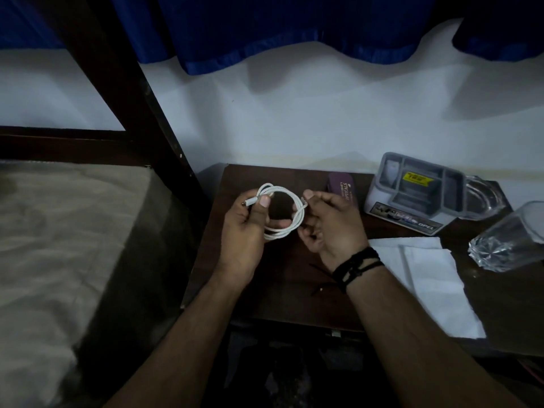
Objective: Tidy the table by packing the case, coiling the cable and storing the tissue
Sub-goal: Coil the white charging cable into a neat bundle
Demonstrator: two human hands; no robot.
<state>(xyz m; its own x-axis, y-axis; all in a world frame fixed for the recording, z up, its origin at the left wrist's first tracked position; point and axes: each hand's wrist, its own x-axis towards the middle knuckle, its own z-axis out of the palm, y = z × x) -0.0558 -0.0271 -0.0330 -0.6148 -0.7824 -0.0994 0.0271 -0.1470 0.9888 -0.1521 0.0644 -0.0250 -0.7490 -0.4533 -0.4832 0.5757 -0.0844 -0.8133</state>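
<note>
Head view, white cable (290, 214) wound in round loops, left hand (244, 228) pinching plug end, right hand (326, 222) gripping coil

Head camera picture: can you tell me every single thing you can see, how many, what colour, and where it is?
cable: one, white, coiled in loops, held above the table between both hands
table: one, dark brown, centre
case: one, purple with gold lettering, back of the table behind the right hand
organiser tray: one, grey with a yellow label inside, right rear of the table
tissue: one, white, flat on the table's right side
glasses: two, clear, far right
curtain: blue, top
bed: one, pale sheet, left
wristbands: black, right wrist
left hand: pinches the cable's plug end
right hand: grips the coil's other side
</note>
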